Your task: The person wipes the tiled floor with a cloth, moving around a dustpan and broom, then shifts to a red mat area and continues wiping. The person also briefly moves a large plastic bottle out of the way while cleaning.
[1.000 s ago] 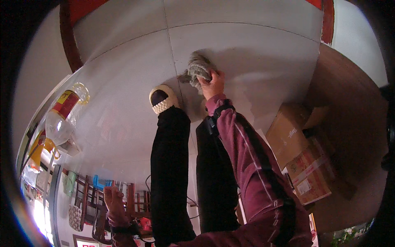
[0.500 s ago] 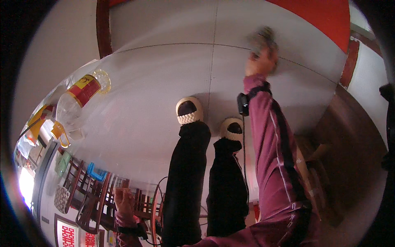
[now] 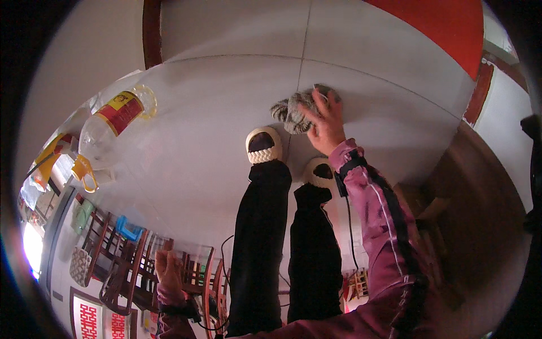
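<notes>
A crumpled grey cloth lies on the pale tiled floor, just beyond my feet. My right hand is on its right part, with the fingers spread over the folds and pressing it against the floor. Down at the lower left, my left hand hangs beside my leg with its fingers loosely extended and nothing visible in them. Both wrists wear black straps with small devices and cables.
My feet in cream slippers stand close behind the cloth. A large clear bottle with a yellow handle is at the left. Wooden chairs and a blue container are lower left. A red mat lies far right; brown furniture is on the right.
My right hand has drawn the cloth back toward my feet and to the left, from farther out on the floor. My left hand stays about where it was.
</notes>
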{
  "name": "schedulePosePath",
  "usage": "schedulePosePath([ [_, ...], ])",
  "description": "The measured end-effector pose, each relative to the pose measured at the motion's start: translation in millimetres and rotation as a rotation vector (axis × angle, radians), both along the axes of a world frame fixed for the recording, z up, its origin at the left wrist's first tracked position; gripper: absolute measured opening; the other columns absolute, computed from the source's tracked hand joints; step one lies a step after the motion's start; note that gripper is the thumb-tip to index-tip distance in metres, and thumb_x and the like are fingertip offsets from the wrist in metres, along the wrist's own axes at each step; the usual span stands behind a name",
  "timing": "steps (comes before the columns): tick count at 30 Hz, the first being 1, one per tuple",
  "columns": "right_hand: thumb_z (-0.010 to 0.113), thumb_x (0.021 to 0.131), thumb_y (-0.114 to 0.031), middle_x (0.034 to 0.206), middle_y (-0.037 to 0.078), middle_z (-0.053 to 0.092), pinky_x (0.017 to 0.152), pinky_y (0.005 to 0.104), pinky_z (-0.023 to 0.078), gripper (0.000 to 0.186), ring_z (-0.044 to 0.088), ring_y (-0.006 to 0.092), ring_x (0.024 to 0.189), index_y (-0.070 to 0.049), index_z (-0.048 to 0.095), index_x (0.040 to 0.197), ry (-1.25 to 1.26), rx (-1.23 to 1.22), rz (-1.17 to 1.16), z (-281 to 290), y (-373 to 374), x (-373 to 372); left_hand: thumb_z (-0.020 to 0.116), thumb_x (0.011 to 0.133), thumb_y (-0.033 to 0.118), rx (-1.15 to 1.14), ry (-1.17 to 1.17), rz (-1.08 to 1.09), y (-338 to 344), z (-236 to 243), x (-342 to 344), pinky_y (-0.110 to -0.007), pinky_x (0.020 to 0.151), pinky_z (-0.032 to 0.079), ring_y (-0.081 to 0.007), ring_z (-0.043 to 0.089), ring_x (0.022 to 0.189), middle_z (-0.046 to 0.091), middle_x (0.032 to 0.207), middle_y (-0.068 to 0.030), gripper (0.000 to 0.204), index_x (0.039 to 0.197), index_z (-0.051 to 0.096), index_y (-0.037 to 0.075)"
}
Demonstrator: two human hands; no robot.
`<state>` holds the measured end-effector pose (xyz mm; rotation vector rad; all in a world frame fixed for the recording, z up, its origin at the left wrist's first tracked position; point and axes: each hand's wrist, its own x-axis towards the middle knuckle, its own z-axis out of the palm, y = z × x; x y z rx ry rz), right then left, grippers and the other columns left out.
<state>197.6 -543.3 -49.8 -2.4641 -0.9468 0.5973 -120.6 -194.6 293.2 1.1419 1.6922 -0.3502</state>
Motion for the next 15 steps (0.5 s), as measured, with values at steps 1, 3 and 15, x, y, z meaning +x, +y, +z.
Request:
schedulePosePath([
  [1, 0.074, 0.074, -0.024, 0.151, 0.019, 0.031, 0.107, 0.0614, 0.026, 0.063, 0.026, 0.0501, 0.135, -0.026, 0.055, 0.134, 0.067, 0.174, -0.277, 0.3, 8.4, 3.8, 0.057, 0.098, 0.015, -0.028, -0.026, 0.012, -1.7, -2.8, -0.6, -0.020, 0.058, 0.038, -0.0037, 0.043, 0.065, 0.047, 0.073, 0.0051, 0.014, 0.087, 0.047, 0.015],
  [3, 0.077, 0.072, -0.026, 0.150, 0.021, 0.032, 0.107, 0.0598, 0.027, 0.067, 0.028, 0.0506, 0.133, -0.021, 0.053, 0.135, 0.056, 0.108, -0.499, -0.6, 33.0, 0.4, 0.056, 0.097, 0.012, -0.035, -0.069, 0.031, -6.3, -7.2, -1.6, -0.020, 0.056, 0.037, -0.0043, 0.041, 0.062, 0.046, 0.072, 0.0047, 0.014, 0.087, 0.047, 0.014],
  [15, 0.074, 0.071, -0.010, 0.117, 0.004, 0.055, 0.094, 0.0525, 0.040, 0.038, 0.051, 0.0310, 0.110, -0.027, 0.068, 0.104, -0.178, -0.004, -0.040, -52.2, -21.6, -67.6, 0.054, 0.098, 0.008, 0.003, -0.174, -0.061, -0.5, -16.1, -29.8, -0.019, 0.053, 0.040, -0.0063, 0.046, 0.061, 0.050, 0.076, 0.0021, 0.010, 0.092, 0.047, 0.013],
])
